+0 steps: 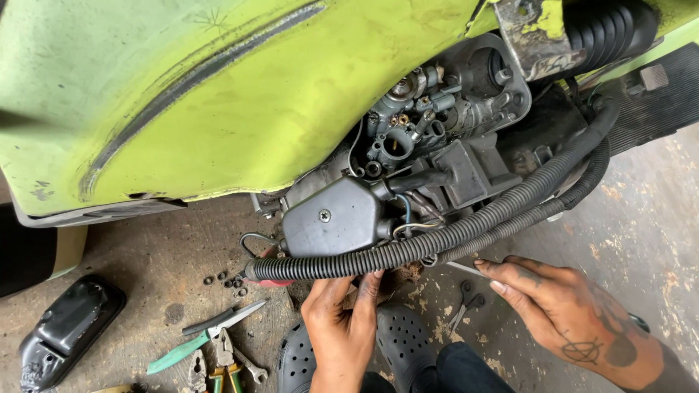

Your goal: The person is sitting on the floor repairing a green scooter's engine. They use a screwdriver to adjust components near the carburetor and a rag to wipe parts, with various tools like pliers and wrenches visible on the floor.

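A lime-green scooter body (218, 94) lies over an exposed grey engine with a carburettor (408, 124) and a dark grey cover (335, 218). Two black corrugated hoses (466, 229) run under the engine. My left hand (342, 320) reaches up beneath the hoses, its fingertips touching their underside near the left end. My right hand (561, 302) is at the lower right, its fingers pinching a thin metal rod-like tool (462, 269) that points left toward the hoses.
On the concrete floor lie a black plastic cover (65, 331), green-handled pliers and a screwdriver (207, 338), a small spanner (251, 367), several small nuts (229, 282) and small scissors-like pliers (466, 302). Black perforated clogs (404, 342) are below the hands.
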